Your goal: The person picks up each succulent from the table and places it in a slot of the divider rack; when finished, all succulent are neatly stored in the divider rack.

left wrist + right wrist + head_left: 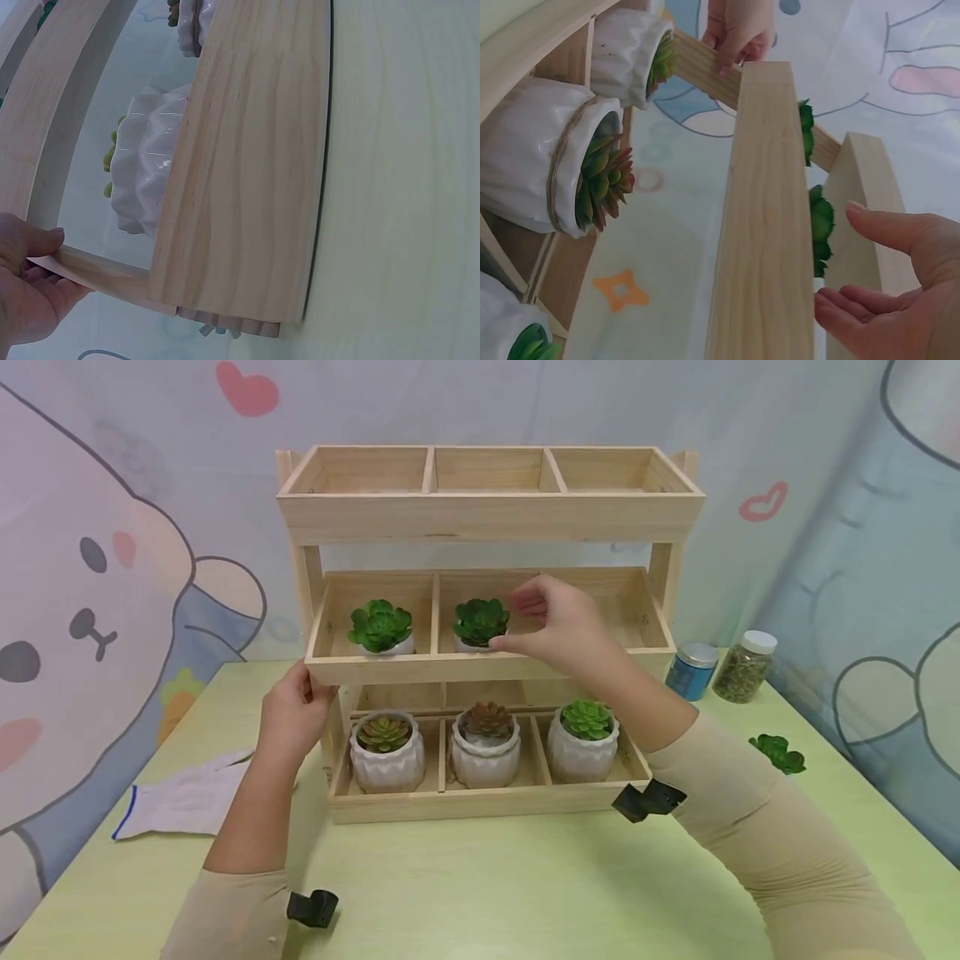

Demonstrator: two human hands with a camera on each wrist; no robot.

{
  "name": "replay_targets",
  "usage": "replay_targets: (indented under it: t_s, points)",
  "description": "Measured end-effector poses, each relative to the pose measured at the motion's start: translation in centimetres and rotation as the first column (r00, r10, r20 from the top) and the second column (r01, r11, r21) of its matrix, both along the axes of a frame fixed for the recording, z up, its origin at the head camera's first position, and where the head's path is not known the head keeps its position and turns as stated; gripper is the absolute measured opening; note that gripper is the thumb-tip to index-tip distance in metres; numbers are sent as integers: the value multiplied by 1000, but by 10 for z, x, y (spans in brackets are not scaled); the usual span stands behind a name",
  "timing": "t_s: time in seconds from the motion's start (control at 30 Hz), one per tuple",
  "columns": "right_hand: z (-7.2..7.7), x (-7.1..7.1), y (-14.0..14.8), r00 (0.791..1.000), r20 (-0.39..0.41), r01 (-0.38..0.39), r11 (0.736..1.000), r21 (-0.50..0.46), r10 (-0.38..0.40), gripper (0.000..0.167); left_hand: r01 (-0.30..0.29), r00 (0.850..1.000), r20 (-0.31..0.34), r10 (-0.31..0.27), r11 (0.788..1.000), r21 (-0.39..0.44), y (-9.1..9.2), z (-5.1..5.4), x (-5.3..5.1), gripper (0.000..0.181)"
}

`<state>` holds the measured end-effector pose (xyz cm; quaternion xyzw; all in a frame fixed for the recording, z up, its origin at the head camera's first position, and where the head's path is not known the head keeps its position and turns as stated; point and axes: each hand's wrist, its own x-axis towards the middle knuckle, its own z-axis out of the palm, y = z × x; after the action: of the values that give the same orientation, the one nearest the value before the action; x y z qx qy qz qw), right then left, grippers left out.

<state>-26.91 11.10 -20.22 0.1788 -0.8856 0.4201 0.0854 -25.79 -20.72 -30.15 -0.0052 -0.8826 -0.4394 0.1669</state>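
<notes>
A three-tier wooden plant rack (491, 518) stands on the table. My left hand (292, 714) grips its left side post (105, 277) just below the middle tier, thumb on one face and fingers curled behind. At the middle compartment of the middle tier, my right hand (562, 627) is beside a dark green succulent (480, 622) in a white pot. Its thumb and fingers stand apart, close to the plant; contact is hard to tell. Another green succulent (381, 625) sits in the left compartment. Three white pots with succulents, one brownish (486, 720), fill the bottom tier.
To the right stand a blue jar (692, 672) and a white-capped jar (744, 668) of dried bits. Another green succulent (778, 753) is at the right, partly behind my sleeve. White gloves (183, 797) lie on the left. A patterned cloth backs the table.
</notes>
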Motion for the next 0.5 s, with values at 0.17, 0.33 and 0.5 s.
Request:
replay_targets:
  t_s: [0.17,0.33,0.5]
  points:
    - [0,20,20,998,-58,-43,991,-126,36,51,-11,1000,1,11,1000,2,-1,0,0,39]
    - [-12,39,51,989,-131,-105,966,-237,75,42,-6,1000,-2,6,1000,5,0,0,0,38]
    - [-28,52,88,977,-202,-129,948,-292,70,37,-8,1000,7,8,1000,0,2,2,1,39]
